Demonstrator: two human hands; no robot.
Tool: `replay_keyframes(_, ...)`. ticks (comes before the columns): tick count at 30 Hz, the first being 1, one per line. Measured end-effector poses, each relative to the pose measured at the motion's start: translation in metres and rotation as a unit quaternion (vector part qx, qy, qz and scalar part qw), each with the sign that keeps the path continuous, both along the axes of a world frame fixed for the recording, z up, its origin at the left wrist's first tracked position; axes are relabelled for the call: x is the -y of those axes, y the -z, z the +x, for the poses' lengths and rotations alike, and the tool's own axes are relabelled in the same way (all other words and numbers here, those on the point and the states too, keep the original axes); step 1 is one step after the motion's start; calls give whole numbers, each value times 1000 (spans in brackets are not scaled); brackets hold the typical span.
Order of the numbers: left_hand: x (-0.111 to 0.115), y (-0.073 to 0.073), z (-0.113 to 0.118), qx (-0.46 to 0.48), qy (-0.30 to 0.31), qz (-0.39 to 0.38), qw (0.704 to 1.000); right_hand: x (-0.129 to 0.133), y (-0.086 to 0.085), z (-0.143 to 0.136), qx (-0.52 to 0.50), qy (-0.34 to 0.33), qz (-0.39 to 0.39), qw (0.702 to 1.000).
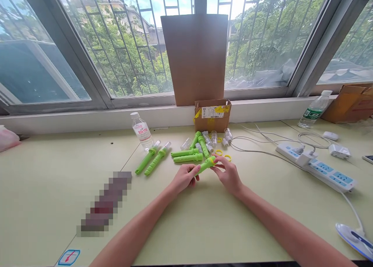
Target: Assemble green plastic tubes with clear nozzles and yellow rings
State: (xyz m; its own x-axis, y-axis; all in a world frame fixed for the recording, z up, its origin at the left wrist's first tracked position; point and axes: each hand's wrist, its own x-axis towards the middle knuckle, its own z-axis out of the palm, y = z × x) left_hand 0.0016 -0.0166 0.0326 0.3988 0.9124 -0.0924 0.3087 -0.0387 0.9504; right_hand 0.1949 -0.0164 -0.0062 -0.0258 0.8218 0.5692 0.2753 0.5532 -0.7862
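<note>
Just above the middle of the pale surface [256,228], I have one green tube [206,165] held in front of its heap of loose parts, slanting so that its far end points up and to the right. My left hand [183,177] has its grip clamped around the near part of the tube, thumb along the top. My right hand [229,177] has its grip closed on the other end, fingertips at a yellow band [211,158]. I read this as seating that band, though the fingers hide much of the joint.

To do it well, I would let the left do nothing but hold firm, and have the right press evenly all round, turning a little at a time so that the band sits square and neither rolls nor pinches. Too hard a push on one side could, I judge, skew it.

The tube itself is bright lime, slim and smooth where it shows, wider toward the banded end. Beyond it lie more green tubes [187,158], clear caps [214,138] and loose yellow rings [227,157]; to the left, beside a bottle [142,132], two tubes with clear tops [157,158] lie side by side.
</note>
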Motion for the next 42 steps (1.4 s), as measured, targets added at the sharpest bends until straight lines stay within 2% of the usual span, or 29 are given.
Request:
replay_keyframes(4,-1,2,0,-11,8,23,1000,0,1,0,-9,10,6,1000)
replay_keyframes(7,0,3,1,-25,-12,44,999,0,1,0,-12,10,5,1000)
replay_keyframes(10,1,4,1,-29,-32,43,998,1,-1,-1,-13,6,6,1000)
replay_keyframes(16,1,6,2,20,-38,33,999,1,-3,-1,10,-6,-3,1000)
replay_keyframes(22,2,6,3,-15,-30,42,999,0,0,0,25,1,-4,1000)
replay_keyframes(26,0,10,4,-49,-5,80,996,0,0,1,28,9,1,1000)
replay_keyframes(31,0,10,5,-77,-29,139,987,1,-2,-1,22,3,7,1000)
replay_keyframes(38,5,6,5,-34,-31,65,997,2,-2,-2,30,2,21,999)
replay_keyframes(42,3,6,5,-38,-17,89,995,1,0,-1,33,1,15,999)
